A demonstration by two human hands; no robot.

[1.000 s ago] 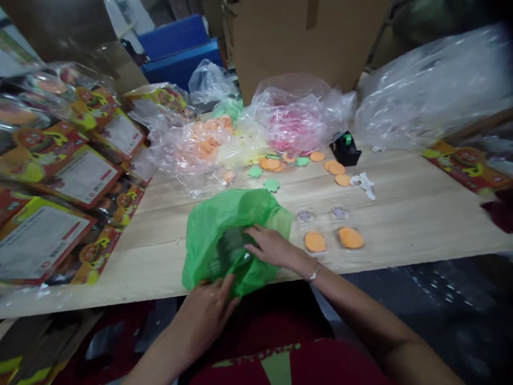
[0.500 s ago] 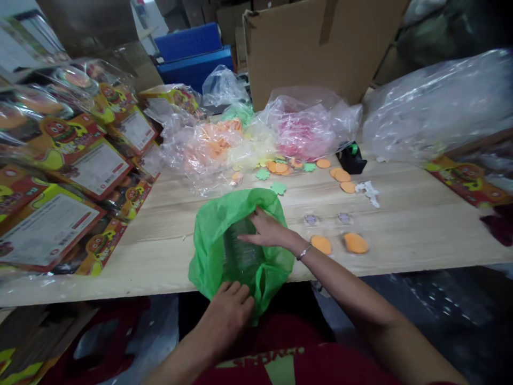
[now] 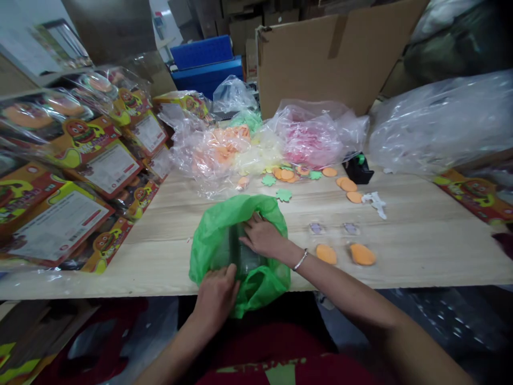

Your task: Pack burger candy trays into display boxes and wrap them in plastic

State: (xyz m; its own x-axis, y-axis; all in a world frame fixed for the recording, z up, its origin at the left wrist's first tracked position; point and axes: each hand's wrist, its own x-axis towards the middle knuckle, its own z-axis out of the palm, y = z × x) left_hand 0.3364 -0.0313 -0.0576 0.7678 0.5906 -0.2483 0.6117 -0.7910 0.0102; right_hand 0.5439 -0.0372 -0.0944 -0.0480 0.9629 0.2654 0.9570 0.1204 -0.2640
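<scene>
A green plastic bag [image 3: 212, 235] lies at the near edge of the wooden table [image 3: 420, 240], with a stack of clear plastic pieces [image 3: 240, 254] showing in its mouth. My left hand [image 3: 216, 297] grips the bag's near rim, fingers closed on it. My right hand [image 3: 262, 238] reaches into the opening, fingers curled on the clear stack. Just right of the bag lie two orange foam ovals [image 3: 363, 254] in clear trays.
Boxed toy packages [image 3: 80, 176] are piled along the left. Clear bags of orange, yellow and pink foam shapes [image 3: 308, 139] sit at the back, with loose orange and green cut-outs [image 3: 286, 174] before them. A black tape dispenser [image 3: 358, 170], a big cardboard box [image 3: 332, 59] and a large clear bag [image 3: 441, 123] stand behind.
My right hand drew back toward me inside the bag's mouth and now curls on the clear stack. My left hand slid up onto the bag's near rim. The view tilted up slightly.
</scene>
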